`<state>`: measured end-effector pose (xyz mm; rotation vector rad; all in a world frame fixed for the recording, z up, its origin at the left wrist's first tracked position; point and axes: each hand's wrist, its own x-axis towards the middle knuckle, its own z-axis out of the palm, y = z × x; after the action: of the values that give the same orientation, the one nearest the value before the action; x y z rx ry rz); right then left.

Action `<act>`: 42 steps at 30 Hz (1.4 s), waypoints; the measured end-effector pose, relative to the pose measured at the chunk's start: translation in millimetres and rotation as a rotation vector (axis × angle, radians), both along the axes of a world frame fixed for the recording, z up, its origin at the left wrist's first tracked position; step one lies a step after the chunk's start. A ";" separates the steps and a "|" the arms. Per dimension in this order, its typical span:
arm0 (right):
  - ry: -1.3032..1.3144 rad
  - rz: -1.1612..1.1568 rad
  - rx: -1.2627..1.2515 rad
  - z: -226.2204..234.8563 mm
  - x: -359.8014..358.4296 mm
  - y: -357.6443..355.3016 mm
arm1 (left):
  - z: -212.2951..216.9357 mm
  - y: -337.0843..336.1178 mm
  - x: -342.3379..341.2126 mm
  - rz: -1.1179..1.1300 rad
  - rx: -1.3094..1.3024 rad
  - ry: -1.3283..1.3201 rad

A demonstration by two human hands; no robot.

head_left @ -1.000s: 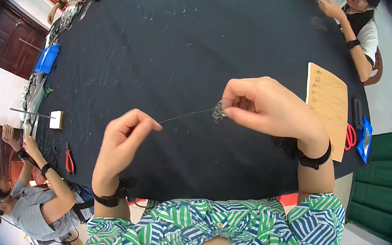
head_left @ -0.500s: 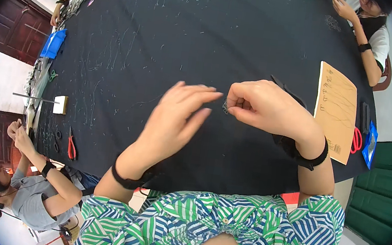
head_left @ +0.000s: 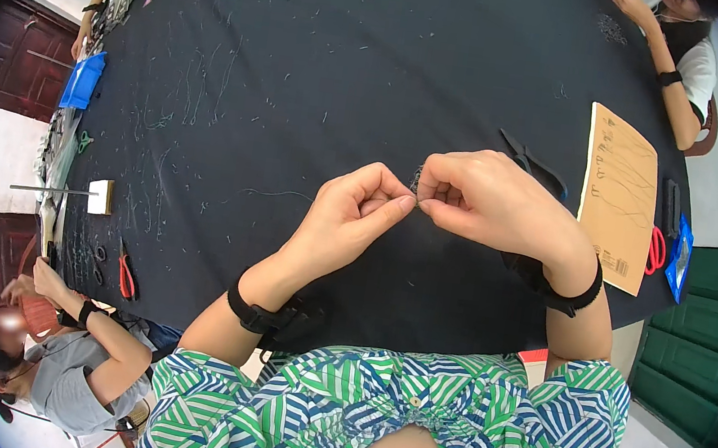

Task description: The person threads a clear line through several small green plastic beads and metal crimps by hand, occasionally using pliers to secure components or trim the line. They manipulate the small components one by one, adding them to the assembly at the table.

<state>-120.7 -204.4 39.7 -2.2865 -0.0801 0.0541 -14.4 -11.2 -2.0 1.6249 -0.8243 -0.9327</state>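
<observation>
My left hand (head_left: 359, 208) is closed in a pinch, with thumb and forefinger pressed together. A thin dark thread (head_left: 271, 191) runs over the black cloth up to this hand and seems caught in the pinch. Touching its fingertips is my right hand (head_left: 482, 195), also pinched; what it holds is too small to make out. A small clump of dark wiry bits (head_left: 417, 178) shows beside the right fingertips, partly hidden. Just beyond the right wrist, dark pliers (head_left: 532, 163) lie on the cloth.
On the right lie a brown notebook (head_left: 618, 199) with dark strands, red-handled scissors (head_left: 656, 251) and a blue packet (head_left: 681, 262). To the left are red-handled pliers (head_left: 127, 273), a white block (head_left: 99, 197) with a rod, and scattered threads (head_left: 196, 80). Three people sit around the black-covered table (head_left: 352, 69).
My left hand has gone from spread fingers to a pinch and moved right, meeting my right fingertips. The right hand has barely moved and stays pinched.
</observation>
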 end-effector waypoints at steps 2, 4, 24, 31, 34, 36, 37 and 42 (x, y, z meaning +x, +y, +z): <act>-0.025 0.002 0.003 -3.4 -0.6 -0.4 | -1.4 0.7 1.0 0.008 0.010 0.023; -0.053 0.008 0.008 -7.6 -1.1 0.9 | -4.5 2.8 2.6 0.038 -0.025 0.124; -0.217 -0.126 -0.023 -14.2 -11.0 10.0 | -4.1 0.0 -3.1 0.125 -0.040 0.290; -0.223 -0.350 -0.333 -38.5 -18.1 -45.6 | -20.2 -4.1 -0.5 0.177 0.001 0.241; -0.112 -0.374 -0.394 -44.0 -24.7 -55.1 | -25.3 -5.7 2.4 0.171 -0.022 0.268; -0.083 -0.294 -0.273 -44.4 -23.4 -51.0 | -25.7 -4.5 2.9 0.179 -0.042 0.258; -0.083 -0.291 -0.270 -44.5 -22.7 -49.8 | -25.5 -3.9 2.9 0.182 -0.040 0.258; -0.099 -0.295 -0.317 -44.7 -19.3 -43.1 | -24.5 -4.1 3.9 0.183 -0.061 0.291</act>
<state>-140.0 -247.5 -5.0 -2.5924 0.2301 -0.2145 -10.5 -15.3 -26.4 1.4423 -0.4914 -0.9748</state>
